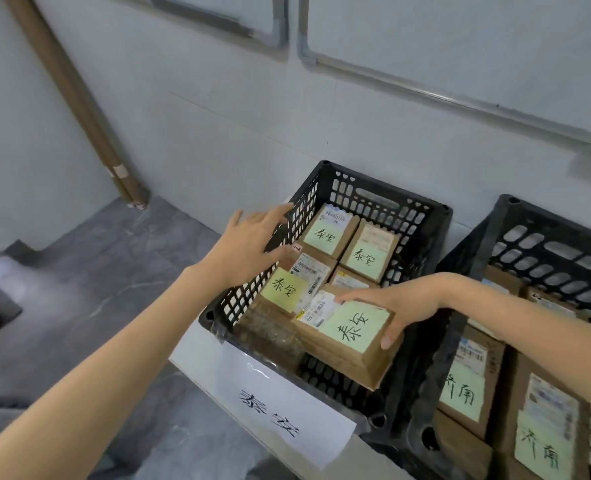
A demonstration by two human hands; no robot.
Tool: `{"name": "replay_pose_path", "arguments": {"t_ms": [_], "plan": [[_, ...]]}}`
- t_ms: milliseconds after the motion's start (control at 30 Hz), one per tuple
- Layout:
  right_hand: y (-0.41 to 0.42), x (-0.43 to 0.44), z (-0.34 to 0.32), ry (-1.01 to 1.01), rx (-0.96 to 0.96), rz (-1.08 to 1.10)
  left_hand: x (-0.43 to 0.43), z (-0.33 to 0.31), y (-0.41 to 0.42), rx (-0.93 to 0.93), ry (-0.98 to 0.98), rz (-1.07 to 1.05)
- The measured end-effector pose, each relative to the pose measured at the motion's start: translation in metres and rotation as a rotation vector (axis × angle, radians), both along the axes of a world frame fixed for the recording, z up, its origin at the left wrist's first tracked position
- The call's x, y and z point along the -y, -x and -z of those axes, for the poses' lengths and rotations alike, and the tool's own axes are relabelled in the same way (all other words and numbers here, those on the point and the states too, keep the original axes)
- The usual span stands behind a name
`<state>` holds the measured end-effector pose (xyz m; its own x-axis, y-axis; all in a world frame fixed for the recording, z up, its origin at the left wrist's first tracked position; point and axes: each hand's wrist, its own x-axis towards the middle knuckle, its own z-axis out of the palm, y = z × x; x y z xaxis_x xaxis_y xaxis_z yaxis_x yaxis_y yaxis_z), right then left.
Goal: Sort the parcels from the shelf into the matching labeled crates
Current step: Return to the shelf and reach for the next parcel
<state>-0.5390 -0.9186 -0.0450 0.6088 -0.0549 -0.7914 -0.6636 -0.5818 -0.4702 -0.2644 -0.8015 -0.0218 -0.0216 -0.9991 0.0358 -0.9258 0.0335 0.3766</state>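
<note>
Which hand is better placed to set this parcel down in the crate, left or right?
Right. The right hand grips the parcel over the crate's near end; the left hand is open, holding nothing, at the crate's left wall.

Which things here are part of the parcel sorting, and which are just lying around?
Part of the job: right hand gripping the held parcel; left hand, open over the left crate; its white label; packed parcels inside; right crate.
Just lying about: cardboard tubes in the corner; whiteboards on the wall.
</note>
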Motion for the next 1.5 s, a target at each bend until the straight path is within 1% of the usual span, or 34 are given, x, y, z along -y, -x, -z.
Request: {"name": "replay_pose_path", "arguments": {"t_ms": [167, 333, 467, 667, 833, 933, 1000, 1100, 1167, 1233, 1367, 1500], "plan": [[-0.021, 0.007, 0.006, -0.058, -0.116, -0.121, 0.006, 0.004, 0.004, -0.007, -0.042, -0.002], [-0.037, 0.003, 0.013, -0.068, -0.188, -0.238, 0.01, 0.01, 0.008, -0.033, -0.043, -0.01], [-0.034, -0.009, 0.027, -0.089, -0.164, -0.213, 0.009, 0.015, 0.01, -0.035, -0.039, -0.018], [-0.013, -0.023, 0.042, -0.106, -0.08, -0.099, 0.002, 0.025, 0.013, 0.009, -0.045, 0.005], [-0.002, -0.037, 0.052, 0.048, -0.026, -0.194, -0.003, 0.032, 0.016, 0.023, -0.067, 0.012], [-0.002, -0.039, 0.053, 0.108, -0.066, -0.245, -0.004, 0.035, 0.018, 0.035, -0.08, 0.025], [-0.006, -0.035, 0.05, 0.072, -0.097, -0.255, -0.005, 0.036, 0.017, 0.032, -0.088, 0.034], [-0.014, -0.027, 0.041, -0.082, -0.089, -0.148, -0.005, 0.037, 0.016, 0.035, -0.084, 0.04], [-0.016, -0.03, 0.039, -0.045, -0.05, -0.12, -0.006, 0.038, 0.016, 0.038, -0.084, 0.047], [-0.019, -0.035, 0.039, 0.034, -0.032, -0.149, -0.006, 0.038, 0.017, 0.036, -0.089, 0.047], [-0.028, -0.044, 0.043, 0.148, -0.065, -0.229, -0.005, 0.04, 0.022, 0.038, -0.069, 0.063], [-0.027, -0.051, 0.054, 0.202, -0.044, -0.223, -0.005, 0.039, 0.025, 0.053, -0.057, 0.066]]}}
